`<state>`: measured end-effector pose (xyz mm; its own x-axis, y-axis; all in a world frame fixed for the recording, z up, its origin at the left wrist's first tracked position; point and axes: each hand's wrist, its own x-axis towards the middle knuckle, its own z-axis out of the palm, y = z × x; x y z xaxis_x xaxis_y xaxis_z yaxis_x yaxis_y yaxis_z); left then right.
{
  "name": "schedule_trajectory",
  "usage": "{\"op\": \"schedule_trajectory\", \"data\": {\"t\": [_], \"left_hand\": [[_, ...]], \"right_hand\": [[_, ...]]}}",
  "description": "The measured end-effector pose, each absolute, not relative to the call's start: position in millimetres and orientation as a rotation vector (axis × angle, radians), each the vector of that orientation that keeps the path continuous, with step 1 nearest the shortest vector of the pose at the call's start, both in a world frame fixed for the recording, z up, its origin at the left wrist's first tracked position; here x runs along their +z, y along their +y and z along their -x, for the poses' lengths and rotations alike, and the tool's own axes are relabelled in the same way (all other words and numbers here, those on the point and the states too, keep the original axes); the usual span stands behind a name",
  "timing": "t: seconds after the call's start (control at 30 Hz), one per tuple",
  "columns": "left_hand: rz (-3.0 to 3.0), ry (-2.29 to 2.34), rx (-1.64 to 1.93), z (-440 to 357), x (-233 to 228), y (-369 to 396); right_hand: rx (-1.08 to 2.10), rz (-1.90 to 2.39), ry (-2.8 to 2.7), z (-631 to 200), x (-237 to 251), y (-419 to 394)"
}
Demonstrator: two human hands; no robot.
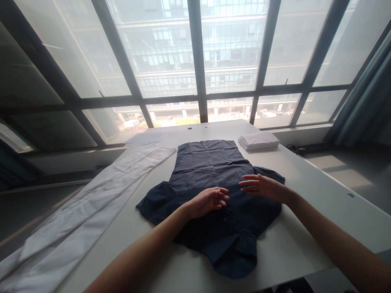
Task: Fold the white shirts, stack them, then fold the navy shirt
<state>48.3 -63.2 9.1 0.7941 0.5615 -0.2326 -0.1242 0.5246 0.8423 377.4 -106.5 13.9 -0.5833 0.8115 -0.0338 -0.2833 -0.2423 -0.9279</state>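
Observation:
A dark navy short-sleeved shirt [207,162] lies spread on the white table [284,244], its collar end toward me and its hem toward the window. Both sleeves stick out to the sides, and creases run across the cloth. Over the middle of the shirt is my left hand [209,201], fingers loosely bent and apart, holding nothing. My right hand [264,188] hovers above the right side near the sleeve, its fingers stretched toward the left hand. Whether either hand touches the cloth, I cannot tell.
Long white fabric [100,203] runs along the table's left side and hangs toward the near left. A folded white stack [258,140] sits at the back right. Pale sheets [143,138] lie at the far left corner. Large windows stand behind; a curtain [363,89] hangs right.

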Motion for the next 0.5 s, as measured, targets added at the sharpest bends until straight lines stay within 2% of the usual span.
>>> {"op": "schedule_trajectory", "data": {"t": [0.13,0.23,0.4,0.5], "left_hand": [[-0.932,0.518,0.433,-48,11,-64],[-0.934,0.511,0.426,-49,11,-64],[-0.921,0.535,0.421,-49,11,-63],[-0.909,0.539,0.412,-49,12,-63]], "right_hand": [[1.996,0.676,-1.247,-344,12,-106],[1.985,0.771,-1.137,-357,5,-91],[1.456,1.039,-0.633,-405,4,-42],[1.338,0.998,-0.508,-397,14,-24]]}}
